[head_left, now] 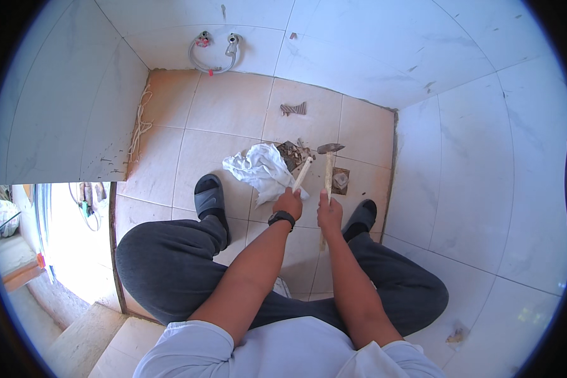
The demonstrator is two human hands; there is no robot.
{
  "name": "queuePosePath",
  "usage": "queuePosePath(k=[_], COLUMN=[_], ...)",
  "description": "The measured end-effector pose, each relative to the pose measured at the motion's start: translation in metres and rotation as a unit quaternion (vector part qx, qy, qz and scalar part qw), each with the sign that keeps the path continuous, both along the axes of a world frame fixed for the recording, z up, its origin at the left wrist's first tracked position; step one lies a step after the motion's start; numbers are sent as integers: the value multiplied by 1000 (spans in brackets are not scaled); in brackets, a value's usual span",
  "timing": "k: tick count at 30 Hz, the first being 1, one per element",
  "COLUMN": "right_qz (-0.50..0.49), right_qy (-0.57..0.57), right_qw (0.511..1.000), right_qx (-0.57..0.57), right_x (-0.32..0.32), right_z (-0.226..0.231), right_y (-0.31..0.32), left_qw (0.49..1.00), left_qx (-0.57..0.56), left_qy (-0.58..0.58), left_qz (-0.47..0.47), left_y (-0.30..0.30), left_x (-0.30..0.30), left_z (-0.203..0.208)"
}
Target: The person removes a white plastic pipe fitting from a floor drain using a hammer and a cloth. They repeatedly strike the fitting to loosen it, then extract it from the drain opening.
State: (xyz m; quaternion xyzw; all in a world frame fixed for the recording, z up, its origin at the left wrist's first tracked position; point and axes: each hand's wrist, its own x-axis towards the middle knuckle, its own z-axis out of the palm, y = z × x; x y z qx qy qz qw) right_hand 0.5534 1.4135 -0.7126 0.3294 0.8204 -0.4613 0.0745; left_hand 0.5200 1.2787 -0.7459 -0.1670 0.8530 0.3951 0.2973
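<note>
My right hand [329,214] is closed round the pale handle of a hammer [330,149], whose dark metal head points away from me above the floor. In my left hand [288,205], fingers wrapped round it, is a narrow cream-coloured stick [303,173], slanting up to the right; its lower end is hidden in the fist. The stick's far end lies close to the hammer, with a gap between them. Beside the left hand a crumpled white cloth [258,167] lies on the tiles. Broken dark rubble [290,151] sits just past the stick's tip.
A square drain opening [341,181] lies right of the hammer handle. Farther off is a striped scrap [293,109]. A hose [214,68] hangs from wall fittings; white cord [138,123] runs along the left wall. My sandalled feet [209,196] flank the work spot. A bright doorway [75,233] opens at left.
</note>
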Motion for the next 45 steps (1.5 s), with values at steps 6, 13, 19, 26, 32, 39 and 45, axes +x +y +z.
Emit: queuePosePath(k=[6, 13, 19, 26, 32, 39, 45], right_qz=[-11, 70, 68, 138, 120, 70, 49], right_qy=[64, 128, 52, 41, 38, 12, -99], right_qw=[995, 981, 985, 976, 978, 980, 963], right_qx=[-72, 130, 149, 163, 167, 188, 246], right_x=[-7, -7, -3, -5, 2, 4, 56], right_z=[7, -3, -5, 2, -7, -21, -12], right_y=[-12, -19, -16, -15, -16, -2, 12], left_qw=[1000, 1000, 1000, 999, 999, 1000, 999], left_qx=[3, -1, -2, 7, 14, 5, 24], left_qy=[-21, -26, -11, -43, -39, -12, 41], left_qz=[-7, 3, 4, -2, -3, 3, 20], left_y=[0, 3, 1, -1, -4, -4, -4], left_x=[-13, -22, -20, -20, -18, -12, -1], left_z=[6, 16, 9, 3, 2, 1, 8])
